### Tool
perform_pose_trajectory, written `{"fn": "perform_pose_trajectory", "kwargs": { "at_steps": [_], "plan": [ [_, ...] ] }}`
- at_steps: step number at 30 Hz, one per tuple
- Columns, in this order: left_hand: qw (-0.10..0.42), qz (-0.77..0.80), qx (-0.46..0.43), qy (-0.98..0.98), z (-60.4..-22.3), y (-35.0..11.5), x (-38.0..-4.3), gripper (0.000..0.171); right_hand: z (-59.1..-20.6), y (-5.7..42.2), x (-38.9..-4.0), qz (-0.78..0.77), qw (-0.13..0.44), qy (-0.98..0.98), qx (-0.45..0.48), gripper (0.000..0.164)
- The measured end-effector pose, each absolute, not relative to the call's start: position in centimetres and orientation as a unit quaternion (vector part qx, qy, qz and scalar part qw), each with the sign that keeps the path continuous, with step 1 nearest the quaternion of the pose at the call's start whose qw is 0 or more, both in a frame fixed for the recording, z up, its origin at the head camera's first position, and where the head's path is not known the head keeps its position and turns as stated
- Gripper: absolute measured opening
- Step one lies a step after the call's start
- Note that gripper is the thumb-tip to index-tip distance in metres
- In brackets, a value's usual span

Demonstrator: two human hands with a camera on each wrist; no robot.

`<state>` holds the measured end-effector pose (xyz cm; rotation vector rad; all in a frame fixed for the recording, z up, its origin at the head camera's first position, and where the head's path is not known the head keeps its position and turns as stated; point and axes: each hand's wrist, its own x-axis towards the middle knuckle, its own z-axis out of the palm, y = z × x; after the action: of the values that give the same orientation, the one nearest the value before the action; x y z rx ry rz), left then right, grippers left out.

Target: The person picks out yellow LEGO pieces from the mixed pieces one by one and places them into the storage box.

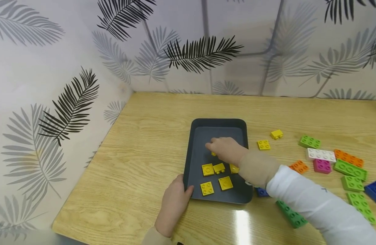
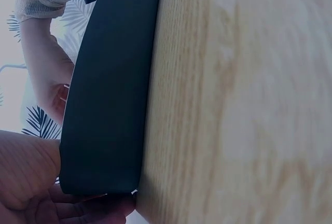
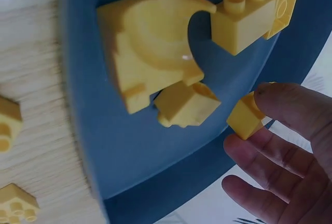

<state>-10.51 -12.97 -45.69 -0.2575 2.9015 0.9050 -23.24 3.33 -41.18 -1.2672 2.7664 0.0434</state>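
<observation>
My right hand point(image 1: 226, 149) is over the upper middle of a dark grey tray point(image 1: 203, 134). In the right wrist view its thumb and fingers pinch a small yellow building brick point(image 3: 244, 119). At the tray's near left corner, my left hand point(image 1: 174, 201) grips the wall, thumb over the rim and fingers outside. Several yellow bricks lie in the tray, among them a square one point(image 1: 225, 183), a studded one point(image 1: 207, 188) and a two-stud one point(image 1: 219, 168). The right wrist view also shows a large curved yellow piece point(image 3: 150, 32) inside, partly hidden by my right hand in the head view.
Right of the tray, two yellow bricks, one flat point(image 1: 263, 145) and one on its side point(image 1: 277, 134), lie on the wooden table point(image 1: 139, 143). Farther right are several mixed bricks, including a white one point(image 1: 321, 155) and a magenta one point(image 1: 322, 166). A dark green brick point(image 1: 292, 214) lies near my right sleeve.
</observation>
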Motion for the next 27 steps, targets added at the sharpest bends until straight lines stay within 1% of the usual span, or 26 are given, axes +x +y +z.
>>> {"fn": "perform_pose_trajectory", "kwargs": {
  "at_steps": [12, 21, 27],
  "plan": [
    [0.042, 0.297, -0.081, 0.951, -45.7, -13.1, -10.5, 0.046, -41.7, 2.1, -23.2, 0.011, 0.044, 0.901, -0.431, 0.036],
    [0.049, 0.298, -0.081, 0.95, -45.6, -13.0, -10.5, 0.046, -42.2, 1.7, -23.5, 0.022, 0.088, 0.908, -0.41, 0.04],
    [0.046, 0.296, -0.08, 0.951, -45.7, -13.1, -10.5, 0.047, -42.0, 1.4, -23.7, 0.038, 0.103, 0.913, -0.393, 0.04]
  ]
}}
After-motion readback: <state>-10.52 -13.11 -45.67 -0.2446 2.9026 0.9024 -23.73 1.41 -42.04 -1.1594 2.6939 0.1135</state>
